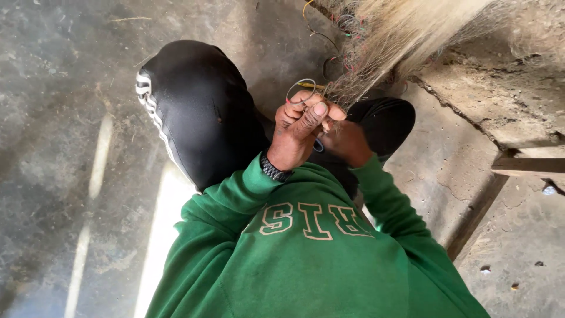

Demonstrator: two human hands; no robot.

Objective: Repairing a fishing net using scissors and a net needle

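Observation:
My left hand (pixel 301 126) is closed in front of my chest, pinching a thin loop of wire (pixel 301 88) and the lower end of a bundle of pale straw-like fibres (pixel 388 41). The bundle runs from my hands up to the top right. My right hand (pixel 347 141) sits just behind and below the left one, fingers curled around the same fibres; what it grips exactly is partly hidden. A dark watch (pixel 274 171) is on my left wrist. Green sweatshirt sleeves cover both arms.
My knees in black trousers with white side stripes (pixel 194 106) are bent over a grey concrete floor (pixel 59 147). Thin coloured wires (pixel 329 23) tangle at the base of the fibres. A cracked concrete step (pixel 488 100) and a wooden plank (pixel 527 166) lie at right.

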